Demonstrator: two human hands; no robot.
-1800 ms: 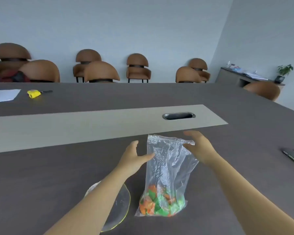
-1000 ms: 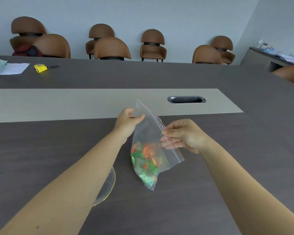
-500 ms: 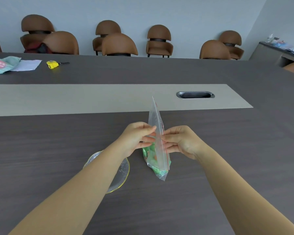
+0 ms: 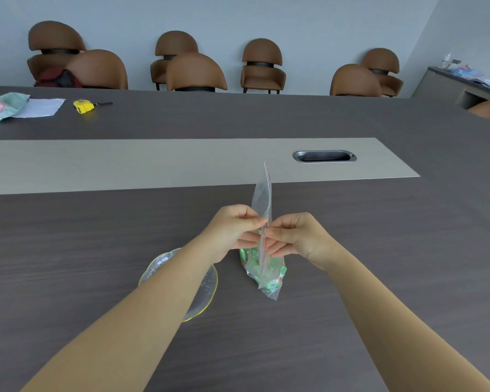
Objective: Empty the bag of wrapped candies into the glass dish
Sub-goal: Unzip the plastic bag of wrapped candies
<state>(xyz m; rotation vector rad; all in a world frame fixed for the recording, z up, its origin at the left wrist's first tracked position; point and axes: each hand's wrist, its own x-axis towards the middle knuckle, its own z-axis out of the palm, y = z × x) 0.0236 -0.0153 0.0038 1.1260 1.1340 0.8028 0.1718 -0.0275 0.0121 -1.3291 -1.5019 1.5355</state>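
A clear zip bag (image 4: 263,199) with green and orange wrapped candies (image 4: 262,268) at its bottom is held edge-on above the dark table. My left hand (image 4: 232,232) and my right hand (image 4: 294,236) pinch its zip strip from opposite sides, fingertips almost meeting. The bag's lower corner hangs just over the tabletop. The glass dish (image 4: 207,292), clear with a yellow-tinted rim, rests on the table to the left of the bag; my left forearm covers most of it.
A metal cable slot (image 4: 324,156) sits in the table's light centre strip (image 4: 153,162). Far left lie a yellow tape measure (image 4: 83,106), a white paper (image 4: 40,107) and a teal packet (image 4: 0,106). Brown chairs (image 4: 195,72) line the far side.
The bag was lifted off the table and turned edge-on. Both hands closed in on its zip strip. In the last half second they barely moved.
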